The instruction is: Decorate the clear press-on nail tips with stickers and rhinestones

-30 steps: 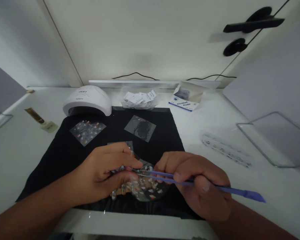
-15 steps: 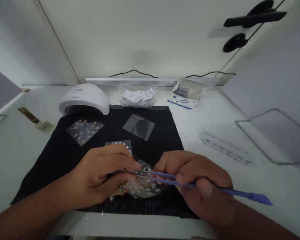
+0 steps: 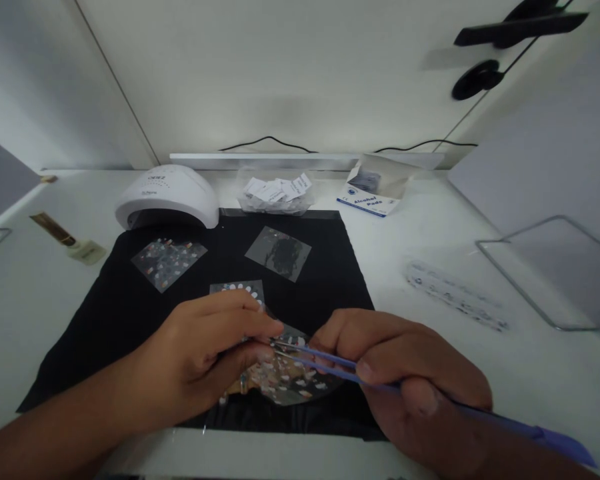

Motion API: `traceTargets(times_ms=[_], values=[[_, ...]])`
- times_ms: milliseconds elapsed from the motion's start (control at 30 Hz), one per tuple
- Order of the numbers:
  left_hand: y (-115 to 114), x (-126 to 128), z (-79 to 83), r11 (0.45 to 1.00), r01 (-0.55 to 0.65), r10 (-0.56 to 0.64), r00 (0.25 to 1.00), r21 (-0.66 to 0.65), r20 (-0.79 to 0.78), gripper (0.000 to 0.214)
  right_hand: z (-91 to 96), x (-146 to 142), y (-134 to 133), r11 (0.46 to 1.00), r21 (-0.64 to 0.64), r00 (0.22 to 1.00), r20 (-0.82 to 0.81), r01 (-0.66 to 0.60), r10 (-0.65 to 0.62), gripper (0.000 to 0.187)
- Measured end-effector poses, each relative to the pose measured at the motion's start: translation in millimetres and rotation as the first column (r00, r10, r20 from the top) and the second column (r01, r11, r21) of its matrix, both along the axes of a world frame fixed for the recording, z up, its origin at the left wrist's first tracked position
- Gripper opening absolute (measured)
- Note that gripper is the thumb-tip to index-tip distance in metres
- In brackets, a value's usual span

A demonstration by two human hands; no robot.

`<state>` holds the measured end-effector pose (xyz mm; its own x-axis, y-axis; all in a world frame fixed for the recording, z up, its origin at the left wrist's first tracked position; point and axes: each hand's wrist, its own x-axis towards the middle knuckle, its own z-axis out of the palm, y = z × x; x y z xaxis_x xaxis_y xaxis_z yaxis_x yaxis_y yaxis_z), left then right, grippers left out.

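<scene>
My left hand (image 3: 210,353) is closed, thumb and forefinger pinched at the edge of a clear nail sticker sheet (image 3: 300,387) dotted with small white and coloured motifs. Its lower fingers curl beneath, and two decorated nails show there. Purple tweezers (image 3: 330,363) lie in my right hand (image 3: 415,373), held between thumb and fingers. Their metal tips reach the left thumb and forefinger; whether something small is between them is hidden. Just behind my left hand, partly covered by it, lies a sheet with white dots (image 3: 237,288).
A black mat (image 3: 105,320) bears a sticker sheet (image 3: 167,263) and a mostly clear sheet (image 3: 279,253). Behind stand a white nail lamp (image 3: 167,193), a tub of packets (image 3: 275,192) and an alcohol pads box (image 3: 370,193). A bottle (image 3: 85,252) lies left, a clear strip (image 3: 455,297) right.
My right hand has moved right and slightly down, and the tweezers have drawn back a little from the left fingers, showing more of their tips. The left hand stays nearly still.
</scene>
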<state>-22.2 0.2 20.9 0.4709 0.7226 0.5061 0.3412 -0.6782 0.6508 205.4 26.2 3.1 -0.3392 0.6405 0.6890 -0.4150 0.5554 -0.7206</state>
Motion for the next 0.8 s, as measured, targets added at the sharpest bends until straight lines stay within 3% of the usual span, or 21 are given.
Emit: traceTargets(times_ms=[800], values=[[0.9,-0.9,5.2,0.995,0.069,-0.067,0.997,-0.076,0.034,0.017,1.0,3.1,-0.4,0.998,-0.047,0.999,0.032,-0.042,0.044,0.027]])
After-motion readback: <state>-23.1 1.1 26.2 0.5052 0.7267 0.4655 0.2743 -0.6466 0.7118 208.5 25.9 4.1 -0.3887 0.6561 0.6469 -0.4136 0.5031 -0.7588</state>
